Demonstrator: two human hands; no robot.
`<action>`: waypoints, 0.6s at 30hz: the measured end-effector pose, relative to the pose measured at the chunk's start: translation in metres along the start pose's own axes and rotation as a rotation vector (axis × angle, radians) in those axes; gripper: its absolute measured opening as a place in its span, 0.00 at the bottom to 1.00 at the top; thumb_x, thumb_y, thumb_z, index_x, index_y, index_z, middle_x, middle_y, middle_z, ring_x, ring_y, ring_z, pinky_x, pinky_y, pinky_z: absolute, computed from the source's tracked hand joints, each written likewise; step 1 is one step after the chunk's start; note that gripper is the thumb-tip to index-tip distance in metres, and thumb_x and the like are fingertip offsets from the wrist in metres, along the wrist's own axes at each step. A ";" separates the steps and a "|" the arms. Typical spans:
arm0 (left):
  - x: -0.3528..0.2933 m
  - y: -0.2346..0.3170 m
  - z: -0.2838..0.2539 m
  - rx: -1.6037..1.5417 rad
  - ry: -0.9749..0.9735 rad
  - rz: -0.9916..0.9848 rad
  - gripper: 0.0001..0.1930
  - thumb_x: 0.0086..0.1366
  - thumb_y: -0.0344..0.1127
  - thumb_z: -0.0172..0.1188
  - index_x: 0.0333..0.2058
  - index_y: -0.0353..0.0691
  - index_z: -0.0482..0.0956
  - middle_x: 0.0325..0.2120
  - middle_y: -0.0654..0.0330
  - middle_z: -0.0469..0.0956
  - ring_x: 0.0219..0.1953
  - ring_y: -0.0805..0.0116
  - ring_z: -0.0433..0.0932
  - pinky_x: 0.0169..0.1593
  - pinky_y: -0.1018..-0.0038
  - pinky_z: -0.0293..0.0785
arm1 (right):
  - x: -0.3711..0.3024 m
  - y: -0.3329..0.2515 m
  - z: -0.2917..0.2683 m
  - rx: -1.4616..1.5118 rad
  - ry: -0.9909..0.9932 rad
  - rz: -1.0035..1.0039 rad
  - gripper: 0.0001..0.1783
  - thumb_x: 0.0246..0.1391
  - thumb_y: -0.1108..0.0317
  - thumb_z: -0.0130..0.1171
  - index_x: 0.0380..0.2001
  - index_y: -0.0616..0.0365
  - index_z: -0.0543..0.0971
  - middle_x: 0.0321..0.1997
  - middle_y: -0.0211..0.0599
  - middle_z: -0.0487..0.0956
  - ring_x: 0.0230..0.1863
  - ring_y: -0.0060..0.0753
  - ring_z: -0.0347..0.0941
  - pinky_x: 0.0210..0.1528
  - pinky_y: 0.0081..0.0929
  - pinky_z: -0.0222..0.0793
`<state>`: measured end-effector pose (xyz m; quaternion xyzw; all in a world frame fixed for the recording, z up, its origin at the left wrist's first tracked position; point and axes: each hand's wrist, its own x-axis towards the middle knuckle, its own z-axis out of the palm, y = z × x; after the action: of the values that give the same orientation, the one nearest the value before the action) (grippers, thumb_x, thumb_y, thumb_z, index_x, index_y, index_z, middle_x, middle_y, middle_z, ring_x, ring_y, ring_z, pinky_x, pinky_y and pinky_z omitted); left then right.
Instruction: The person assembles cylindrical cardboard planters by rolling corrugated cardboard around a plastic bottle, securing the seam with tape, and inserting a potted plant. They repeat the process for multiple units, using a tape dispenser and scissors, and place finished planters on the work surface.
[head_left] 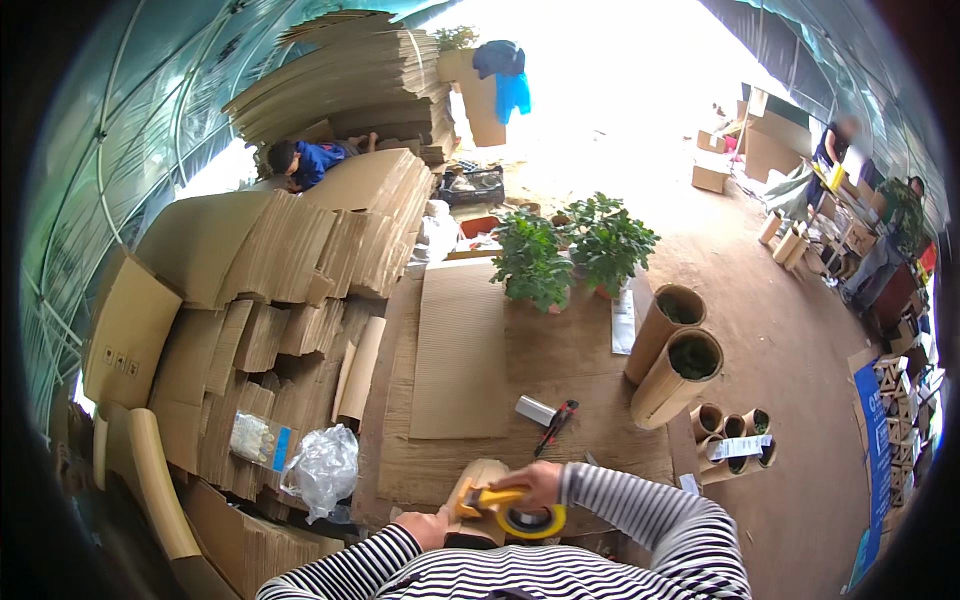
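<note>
In the head view, at the near edge of the table (595, 385), the right hand (535, 483) is clamped on a yellow tape dispenser (484, 497), which lies across a rolled piece of cardboard (488, 470). The left hand (425, 528) is at the left side of that cardboard; whether its fingers close on it, I cannot tell. Farther off lie a red-and-black cutter (557, 428) and a flat cardboard sheet (460, 355). Two leafy plants (535, 258) stand at the far end, two tall cardboard tubes (657, 393) to the right, and a clear plastic bag (325, 468) to the left.
</note>
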<state>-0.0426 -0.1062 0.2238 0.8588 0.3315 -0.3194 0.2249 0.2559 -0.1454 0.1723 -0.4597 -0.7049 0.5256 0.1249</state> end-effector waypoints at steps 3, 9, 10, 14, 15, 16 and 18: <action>-0.012 -0.031 0.034 -0.162 0.085 -0.026 0.26 0.68 0.49 0.50 0.55 0.33 0.67 0.34 0.33 0.82 0.40 0.41 0.84 0.44 0.51 0.80 | -0.054 0.027 0.015 0.131 -0.091 0.091 0.38 0.52 0.61 0.67 0.68 0.39 0.70 0.63 0.36 0.78 0.56 0.32 0.79 0.63 0.30 0.71; 0.036 -0.091 0.209 -0.827 0.742 -0.288 0.25 0.62 0.41 0.65 0.56 0.39 0.76 0.45 0.45 0.83 0.50 0.51 0.83 0.54 0.62 0.78 | -0.013 -0.004 0.027 0.231 0.029 0.056 0.34 0.47 0.68 0.66 0.62 0.44 0.77 0.61 0.37 0.80 0.55 0.26 0.78 0.61 0.23 0.70; 0.048 -0.092 0.212 -1.099 0.577 -0.413 0.26 0.60 0.43 0.67 0.55 0.39 0.77 0.49 0.45 0.82 0.53 0.51 0.81 0.57 0.63 0.75 | 0.011 0.007 0.018 0.190 0.059 -0.015 0.34 0.47 0.71 0.66 0.62 0.47 0.77 0.61 0.34 0.80 0.55 0.27 0.78 0.62 0.24 0.70; 0.032 -0.068 0.181 -0.944 0.256 -0.417 0.36 0.57 0.54 0.69 0.60 0.42 0.71 0.58 0.42 0.75 0.61 0.49 0.74 0.62 0.61 0.70 | 0.078 -0.018 -0.026 -0.154 -0.199 0.087 0.37 0.48 0.67 0.70 0.64 0.45 0.75 0.61 0.34 0.79 0.55 0.35 0.78 0.64 0.29 0.71; 0.011 -0.054 0.144 -0.675 0.447 -0.407 0.37 0.59 0.55 0.66 0.63 0.42 0.68 0.53 0.40 0.77 0.56 0.43 0.77 0.59 0.56 0.73 | 0.084 -0.034 -0.025 -0.210 -0.199 0.083 0.37 0.48 0.66 0.70 0.64 0.45 0.74 0.62 0.35 0.79 0.56 0.34 0.78 0.65 0.29 0.70; 0.018 -0.079 0.166 -0.643 0.640 -0.276 0.33 0.62 0.51 0.62 0.62 0.42 0.69 0.49 0.38 0.79 0.51 0.37 0.78 0.55 0.50 0.74 | 0.094 -0.057 -0.018 -0.271 -0.222 0.046 0.37 0.48 0.64 0.71 0.64 0.46 0.74 0.62 0.35 0.79 0.56 0.34 0.78 0.65 0.28 0.70; 0.003 -0.087 0.144 -0.528 0.528 -0.199 0.27 0.64 0.40 0.57 0.61 0.42 0.70 0.45 0.37 0.80 0.49 0.38 0.79 0.54 0.49 0.75 | 0.084 -0.061 -0.020 -0.202 -0.242 0.072 0.38 0.48 0.64 0.70 0.65 0.46 0.74 0.63 0.36 0.78 0.57 0.34 0.78 0.64 0.27 0.71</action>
<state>-0.1602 -0.1323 0.1069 0.7877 0.5305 -0.0111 0.3129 0.1916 -0.0686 0.2070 -0.4281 -0.7473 0.5076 -0.0268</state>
